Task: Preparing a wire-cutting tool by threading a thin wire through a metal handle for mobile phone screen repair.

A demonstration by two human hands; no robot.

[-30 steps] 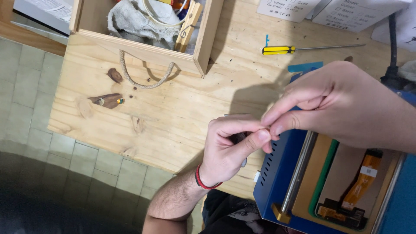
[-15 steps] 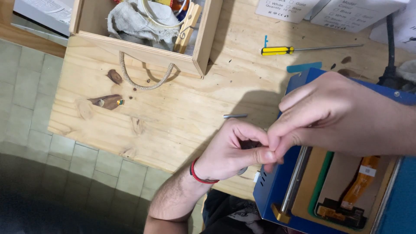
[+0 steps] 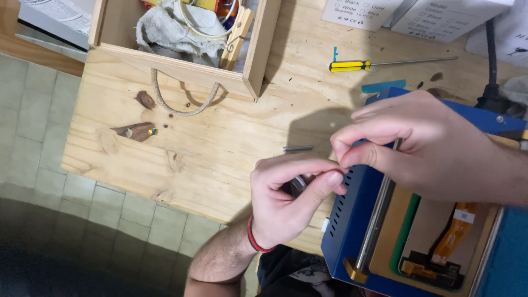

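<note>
My left hand [image 3: 286,203], with a red band at the wrist, is curled around a small dark round spool-like thing [image 3: 297,185] over the table's front edge. My right hand [image 3: 429,148] reaches in from the right above a blue box-shaped machine [image 3: 352,220]. Its thumb and forefinger are pinched together right against my left fingertips. Whatever lies in that pinch is too fine to see. On the machine's plate lies a phone screen with an orange flex cable [image 3: 451,236], beside a metal rod [image 3: 379,214].
A short metal pin [image 3: 297,148] lies on the wooden table [image 3: 209,143] just above my left hand. A yellow-handled screwdriver [image 3: 352,66] lies further back. A wooden box [image 3: 181,66] with a rope handle holds cloth and clutter at the back left. White cartons [image 3: 418,14] stand at the back right.
Both hands stay joined at the fingertips. They dipped toward the machine's corner, then rose a little. My left fingers have loosened, showing the round thing in the palm.
</note>
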